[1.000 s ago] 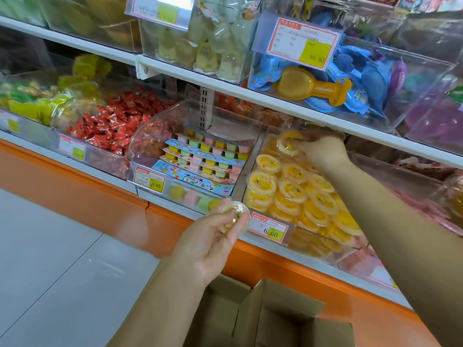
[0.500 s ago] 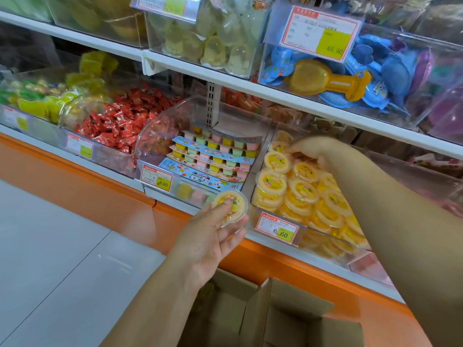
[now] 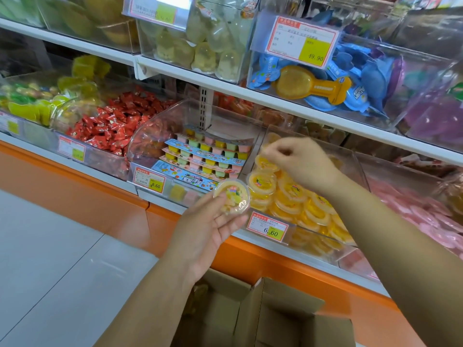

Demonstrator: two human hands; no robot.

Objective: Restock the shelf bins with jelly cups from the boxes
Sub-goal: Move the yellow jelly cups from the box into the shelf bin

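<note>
Pinching a cup (image 3: 231, 199) in the left hand (image 3: 208, 231), at 8 o'clock of the bin (image 3: 357, 169); hovering above it with right hand (image 3: 298, 164) curled, empty.

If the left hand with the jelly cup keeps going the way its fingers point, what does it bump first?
Probably the stacked yellow cups in the clear bin. The left hand and its jelly cup aim up and right at them, though depth is unclear.
</note>
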